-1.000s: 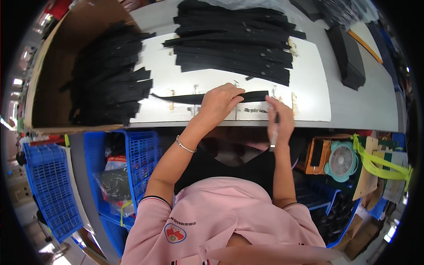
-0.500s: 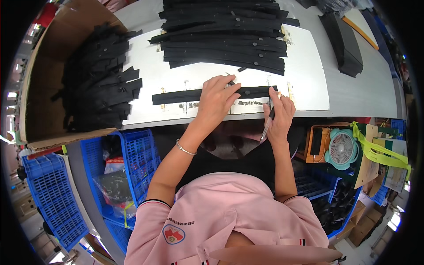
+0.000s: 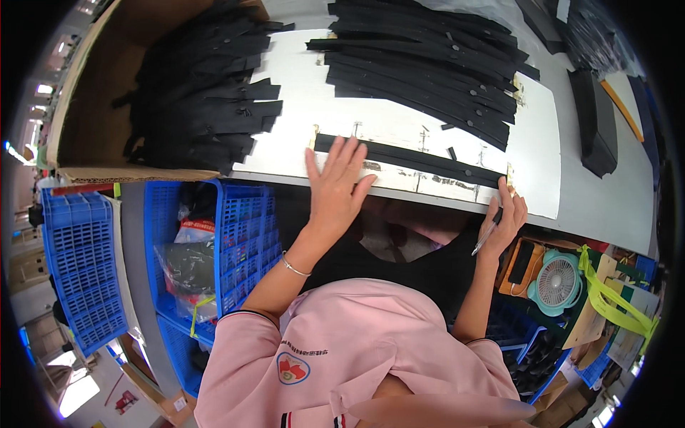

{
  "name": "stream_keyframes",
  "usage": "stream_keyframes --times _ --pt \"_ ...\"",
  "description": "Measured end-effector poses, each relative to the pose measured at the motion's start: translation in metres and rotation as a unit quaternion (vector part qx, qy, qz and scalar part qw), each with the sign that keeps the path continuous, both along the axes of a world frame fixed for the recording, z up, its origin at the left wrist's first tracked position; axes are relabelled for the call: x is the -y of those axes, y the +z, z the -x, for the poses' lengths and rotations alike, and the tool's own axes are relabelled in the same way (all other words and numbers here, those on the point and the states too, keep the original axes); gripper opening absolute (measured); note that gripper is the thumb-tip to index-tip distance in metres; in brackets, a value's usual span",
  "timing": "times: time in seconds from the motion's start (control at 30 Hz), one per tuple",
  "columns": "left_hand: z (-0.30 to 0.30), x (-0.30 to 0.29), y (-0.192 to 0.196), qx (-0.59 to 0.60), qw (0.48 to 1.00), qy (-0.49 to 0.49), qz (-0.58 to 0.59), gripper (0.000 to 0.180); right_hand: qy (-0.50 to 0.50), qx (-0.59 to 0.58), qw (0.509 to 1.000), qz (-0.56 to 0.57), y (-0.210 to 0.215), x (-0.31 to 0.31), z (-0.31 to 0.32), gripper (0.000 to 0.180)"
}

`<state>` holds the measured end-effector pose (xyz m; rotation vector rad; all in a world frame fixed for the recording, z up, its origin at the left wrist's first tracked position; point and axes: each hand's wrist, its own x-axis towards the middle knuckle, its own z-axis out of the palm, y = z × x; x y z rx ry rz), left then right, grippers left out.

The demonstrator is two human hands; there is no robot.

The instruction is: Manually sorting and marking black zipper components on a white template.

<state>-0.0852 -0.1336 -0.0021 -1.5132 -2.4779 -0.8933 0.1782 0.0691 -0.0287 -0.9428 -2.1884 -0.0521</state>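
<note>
The left hand (image 3: 335, 187) lies flat with fingers spread, its grip wide and holding nothing, the fingertips pressing the near end of a long black strap (image 3: 421, 160) that runs along the front edge of the white desk (image 3: 399, 128). The right hand (image 3: 505, 220) touches the strap's other end with a fingertip, its grip closed around a pen (image 3: 486, 232). Beyond the left hand, a cardboard box (image 3: 135, 171) holds more black straps (image 3: 203, 93); beyond the strap lies another black pile (image 3: 428, 60).

A grey worktable (image 3: 606, 207) stands over blue plastic crates (image 3: 78, 271) (daylight at the lower left).
</note>
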Motion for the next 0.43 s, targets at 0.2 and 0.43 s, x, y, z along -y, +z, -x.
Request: stream_keyframes --times 0.2,0.43 --pt "0.016 0.022 -0.001 0.008 1.0 0.029 0.008 0.063 -0.006 0.024 1.0 -0.013 0.006 -0.003 0.001 0.034" --pt "0.018 0.022 -0.011 0.023 0.999 0.025 -0.043 0.064 0.069 -0.116 0.969 0.209 0.043 0.021 0.056 0.04"
